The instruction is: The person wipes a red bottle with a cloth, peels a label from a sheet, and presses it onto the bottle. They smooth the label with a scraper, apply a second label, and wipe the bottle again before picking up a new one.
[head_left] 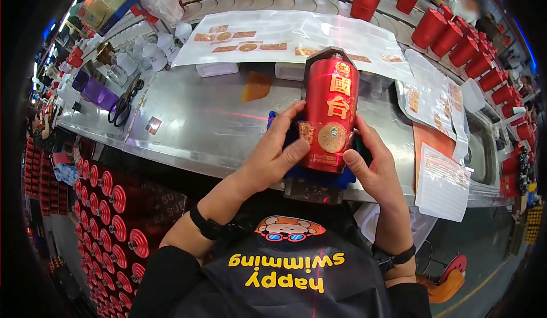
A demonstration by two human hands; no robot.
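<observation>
A red bottle point(329, 78) with gold characters and a round gold emblem rests tilted, its neck end away from me, on a blue support point(310, 174) at the bench's front edge. My left hand point(273, 150) grips its left side, with the thumb by a small gold decal point(306, 131). On the other side my right hand point(377, 164) holds the lower right, thumb near the round emblem. Part of each hand's fingers is hidden behind the bottle. Beyond it lies a white backing sheet point(268, 24) bearing several gold decals.
Black scissors point(126, 102) and a purple container point(96, 90) lie on the left of the metal bench point(188, 135). More decal sheets point(433, 98) and a sink point(484, 147) are at right. Several red bottles point(430, 28) line the far side; red bottles point(117, 227) are stacked lower left.
</observation>
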